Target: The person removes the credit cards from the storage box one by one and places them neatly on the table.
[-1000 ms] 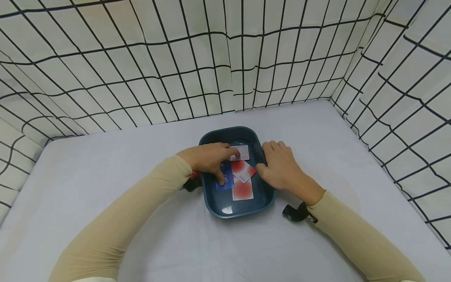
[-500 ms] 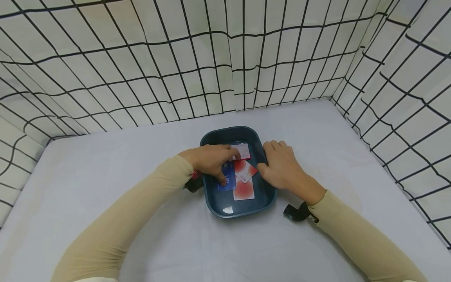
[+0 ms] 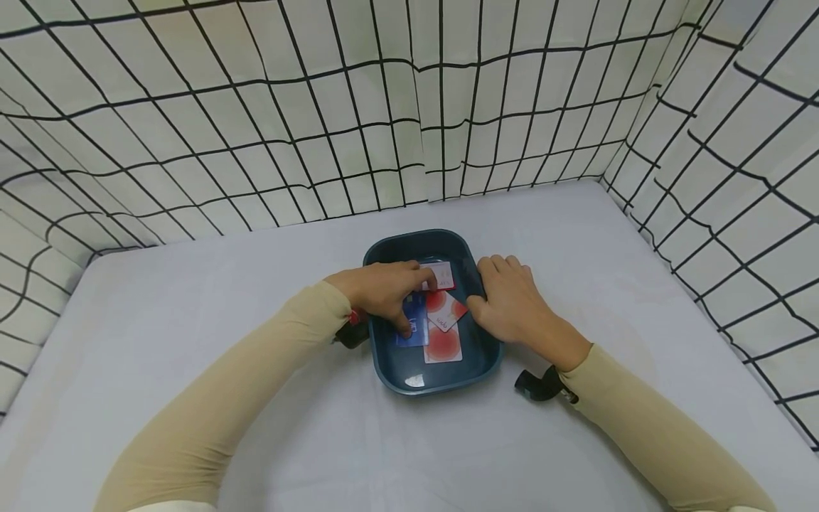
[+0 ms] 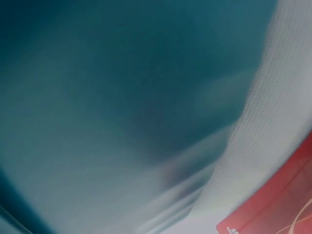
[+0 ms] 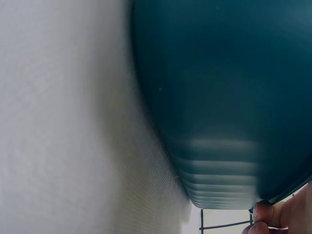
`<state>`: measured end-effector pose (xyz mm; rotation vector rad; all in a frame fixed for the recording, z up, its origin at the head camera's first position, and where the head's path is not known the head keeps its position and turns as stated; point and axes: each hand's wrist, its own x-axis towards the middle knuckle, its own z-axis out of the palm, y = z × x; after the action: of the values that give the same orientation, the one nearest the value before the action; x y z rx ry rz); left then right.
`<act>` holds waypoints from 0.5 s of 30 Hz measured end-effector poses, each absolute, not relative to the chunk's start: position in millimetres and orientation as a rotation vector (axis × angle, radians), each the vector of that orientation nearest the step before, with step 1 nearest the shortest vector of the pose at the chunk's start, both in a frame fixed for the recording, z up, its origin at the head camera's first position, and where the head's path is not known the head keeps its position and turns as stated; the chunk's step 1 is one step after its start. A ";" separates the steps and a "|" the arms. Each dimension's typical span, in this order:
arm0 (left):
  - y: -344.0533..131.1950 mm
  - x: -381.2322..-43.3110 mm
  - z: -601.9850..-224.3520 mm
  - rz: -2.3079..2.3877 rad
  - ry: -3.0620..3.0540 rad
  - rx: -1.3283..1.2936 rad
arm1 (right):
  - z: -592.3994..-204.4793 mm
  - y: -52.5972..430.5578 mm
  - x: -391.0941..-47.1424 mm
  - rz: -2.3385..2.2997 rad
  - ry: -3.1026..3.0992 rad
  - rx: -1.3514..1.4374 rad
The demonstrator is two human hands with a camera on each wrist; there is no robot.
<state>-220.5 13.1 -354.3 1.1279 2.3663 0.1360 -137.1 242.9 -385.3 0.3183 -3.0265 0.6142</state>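
In the head view my left hand (image 3: 384, 288) reaches over the left rim of a dark teal plastic tub (image 3: 435, 380). Its thumb touches a blue card (image 3: 417, 334) and a bent finger touches a white card (image 3: 443, 274) with a red lower edge. Thumb and finger are spread apart; the undersides of the fingers are hidden. Two white cards with red circles, an upper tilted card (image 3: 440, 313) and a lower card (image 3: 443, 347), lie overlapping beside the blue one. My right hand (image 3: 512, 306) grips the tub's right rim, fingertips (image 5: 263, 213) showing there in the right wrist view.
The tub stands on a table with a white cloth (image 3: 288, 441). A red card (image 4: 278, 200) lies on the cloth outside the tub in the left wrist view. Black wire grid panels (image 3: 358, 128) over white sheeting enclose the back and sides.
Over the last second the white card has shifted slightly upward and its red lower edge has come into sight. The blue card has shifted slightly right; the right hand keeps its grip.
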 end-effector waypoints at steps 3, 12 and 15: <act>12.8 -221.4 -354.7 0.153 2.361 1.143 | -385.9 243.1 -137.3 0.618 -3.034 0.317; 13.3 -221.6 -351.8 0.196 2.356 1.164 | -384.6 243.6 -137.2 0.618 -3.044 0.310; 13.7 -222.0 -351.6 0.212 2.360 1.160 | -384.9 243.7 -137.4 0.617 -3.048 0.310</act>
<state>-222.0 13.7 -351.6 1.1597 2.3596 0.2116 -137.4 243.7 -384.9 0.3103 -3.0481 0.6167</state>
